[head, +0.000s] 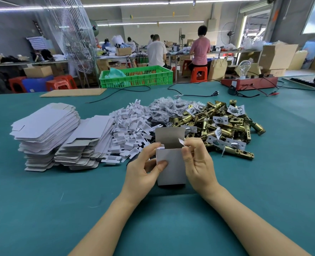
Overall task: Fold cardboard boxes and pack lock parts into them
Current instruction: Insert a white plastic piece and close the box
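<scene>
We are at the folding step: the left hand (145,163) and right hand (197,159) each hold a grip clamped on the box (171,169), upright between them on the surface (42,209), lid standing open. Next, we judge, one grip releases to reach the brass latches (217,122) just beyond.

Single head-worn wide-angle view, looking forward and down over a teal table (42,209), close above the left hand (143,167) and right hand (197,163) at lower centre, piles just beyond the grip, workshop far behind, edges bowed by the lens
</scene>
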The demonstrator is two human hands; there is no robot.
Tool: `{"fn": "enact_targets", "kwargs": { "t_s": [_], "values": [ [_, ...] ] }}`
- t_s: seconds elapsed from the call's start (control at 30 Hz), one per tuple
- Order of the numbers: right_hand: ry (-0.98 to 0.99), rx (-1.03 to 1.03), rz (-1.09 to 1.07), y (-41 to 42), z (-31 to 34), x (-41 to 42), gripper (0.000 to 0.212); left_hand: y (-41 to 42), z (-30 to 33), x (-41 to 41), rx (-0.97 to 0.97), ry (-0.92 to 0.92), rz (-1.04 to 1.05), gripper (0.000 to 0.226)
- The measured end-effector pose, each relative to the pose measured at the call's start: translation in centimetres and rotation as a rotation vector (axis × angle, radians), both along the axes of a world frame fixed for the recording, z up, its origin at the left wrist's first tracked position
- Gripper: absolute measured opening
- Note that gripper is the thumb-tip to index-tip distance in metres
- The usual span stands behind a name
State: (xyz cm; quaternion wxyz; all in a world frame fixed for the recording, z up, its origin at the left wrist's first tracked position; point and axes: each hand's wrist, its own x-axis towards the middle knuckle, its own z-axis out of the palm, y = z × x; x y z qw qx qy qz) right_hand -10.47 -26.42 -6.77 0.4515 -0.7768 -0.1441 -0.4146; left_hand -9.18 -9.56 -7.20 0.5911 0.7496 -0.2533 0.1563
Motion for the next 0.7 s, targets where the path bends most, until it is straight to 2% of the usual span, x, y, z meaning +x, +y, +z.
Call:
{"fn": "enact_targets", "kwargs": {
  "t_s": [0.13,0.27,0.4,0.53,0.63,0.7],
  "values": [
    [-0.026,-0.077,0.007,-0.2,0.7,-0.1,0.011,0.0,0.0,0.0,-0.006,-0.007,-0.007,0.047],
    [-0.001,-0.052,0.042,-0.2,1.0,-0.3,0.026,-0.1,0.2,0.0,-0.020,-0.017,0.001,0.030],
    [0.019,0.004,0.061,0.0,1.6,-0.6,0.022,-0.1,0.3,0.0,0.008,-0.074,0.018,0.025],
    [0.051,0.136,0.068,0.6,1.8,-1.2,0.010,0.0,0.3,0.0,0.027,-0.061,0.013,0.031],
    [0.082,0.166,0.085,0.6,2.1,-1.4,0.025,-0.1,0.2,0.1,0.031,-0.059,0.025,0.032],
    [0.084,0.121,0.090,0.6,2.4,-1.5,0.020,-0.1,0.3,0.1,0.038,-0.063,0.031,0.034]
  ]
}}
